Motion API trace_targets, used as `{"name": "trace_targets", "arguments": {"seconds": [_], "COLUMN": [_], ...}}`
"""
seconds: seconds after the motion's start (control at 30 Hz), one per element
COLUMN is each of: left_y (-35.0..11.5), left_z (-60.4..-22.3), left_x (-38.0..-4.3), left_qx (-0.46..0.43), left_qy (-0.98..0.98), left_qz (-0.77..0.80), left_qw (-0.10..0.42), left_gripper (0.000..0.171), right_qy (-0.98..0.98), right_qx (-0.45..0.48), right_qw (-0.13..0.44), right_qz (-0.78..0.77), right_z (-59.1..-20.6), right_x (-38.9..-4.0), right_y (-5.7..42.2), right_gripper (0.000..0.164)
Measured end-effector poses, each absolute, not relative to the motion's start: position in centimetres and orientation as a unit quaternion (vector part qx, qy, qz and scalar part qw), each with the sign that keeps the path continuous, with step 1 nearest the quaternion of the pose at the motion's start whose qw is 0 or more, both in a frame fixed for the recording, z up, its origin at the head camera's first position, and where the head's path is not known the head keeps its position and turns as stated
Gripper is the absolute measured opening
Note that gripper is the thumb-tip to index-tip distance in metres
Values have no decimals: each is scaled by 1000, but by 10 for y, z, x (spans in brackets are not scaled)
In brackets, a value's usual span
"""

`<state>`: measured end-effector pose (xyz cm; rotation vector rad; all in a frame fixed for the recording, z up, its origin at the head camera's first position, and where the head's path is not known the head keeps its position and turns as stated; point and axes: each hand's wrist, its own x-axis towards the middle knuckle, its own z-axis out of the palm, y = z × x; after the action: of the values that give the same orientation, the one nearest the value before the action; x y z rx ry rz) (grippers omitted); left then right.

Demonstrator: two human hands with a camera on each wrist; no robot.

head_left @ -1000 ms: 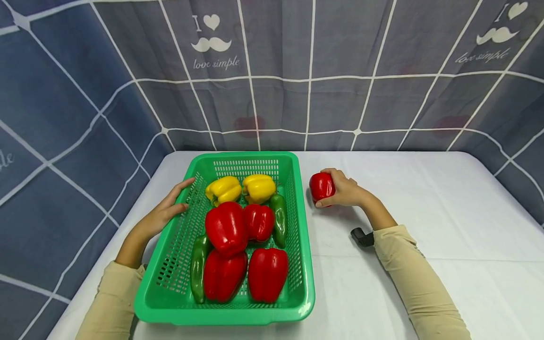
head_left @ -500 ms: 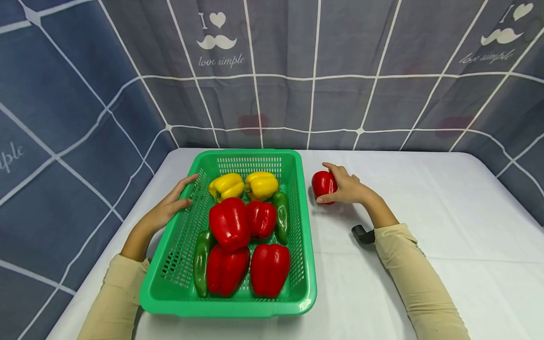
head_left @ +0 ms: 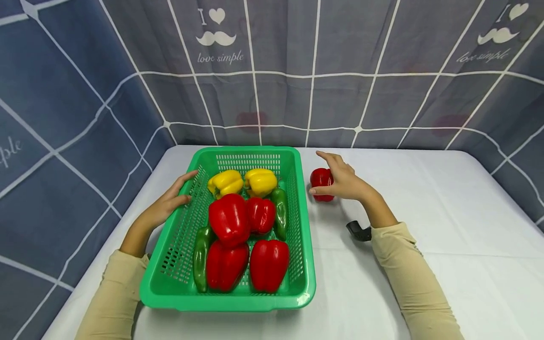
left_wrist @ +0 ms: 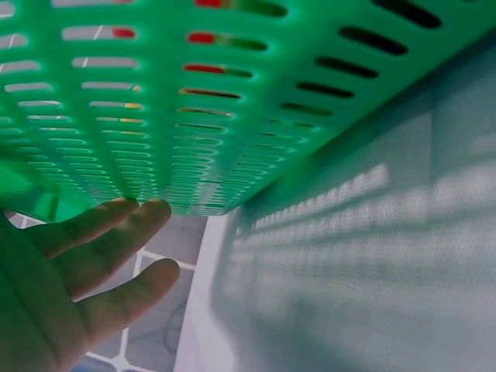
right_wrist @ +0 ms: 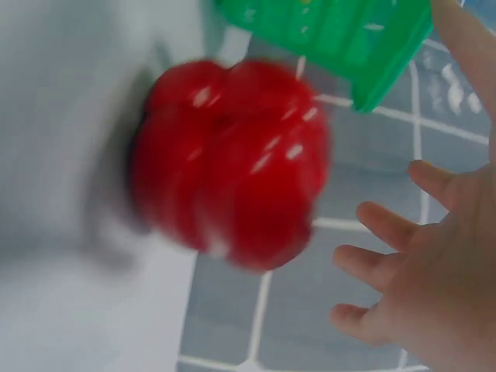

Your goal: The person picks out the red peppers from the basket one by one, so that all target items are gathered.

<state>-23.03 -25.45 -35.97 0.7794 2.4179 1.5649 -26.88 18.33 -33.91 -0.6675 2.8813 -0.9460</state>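
My left hand [head_left: 167,203] rests at the left rim of a green plastic basket [head_left: 227,303], thumb and forefinger lying over the rim. In the left wrist view several straight fingers [left_wrist: 128,306] extend along the outside of the slotted wall. Inside the basket are red bell peppers [head_left: 229,219], two yellow bell peppers [head_left: 260,182] and two long green peppers [head_left: 204,257]. To the right of the basket, one red bell pepper [right_wrist: 232,167] sits on the table. My right hand [head_left: 344,179] is spread beside and partly over it, with a gap between fingers and pepper in the right wrist view.
A white cloth [head_left: 446,203] covers the table. Grey checked curtains [head_left: 280,56] hang behind and at both sides. A small black device [head_left: 359,231] juts from the right wrist at the sleeve cuff [head_left: 388,231].
My right hand has spread its fingers and lifted off the red bell pepper, which stays on the table. The left hand keeps its place at the basket rim.
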Motion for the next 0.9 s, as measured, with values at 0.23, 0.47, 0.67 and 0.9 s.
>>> {"name": "trace_targets", "arguments": {"seconds": [0.23,0.47,0.67,0.9], "left_y": [-255,-255,-255,-254], "left_z": [-359,-358,-359,-360], "left_x": [-230,-231,-232,-231], "left_qx": [263,260,259,249], "left_qy": [800,796,805,815], "left_qz": [533,538,527,517], "left_qw": [86,93,84,78], "left_gripper": [60,60,60,60], "right_qy": [911,890,873,862], "right_qx": [-263,-324,-361,-394], "right_qw": [-15,-29,-18,16], "right_qz": [-318,-319,-328,-319], "right_z": [-319,-299,-294,-291], "right_x": [-250,-233,-226,-213], "right_y": [161,136,116,97], "right_gripper": [98,99,100,101]}}
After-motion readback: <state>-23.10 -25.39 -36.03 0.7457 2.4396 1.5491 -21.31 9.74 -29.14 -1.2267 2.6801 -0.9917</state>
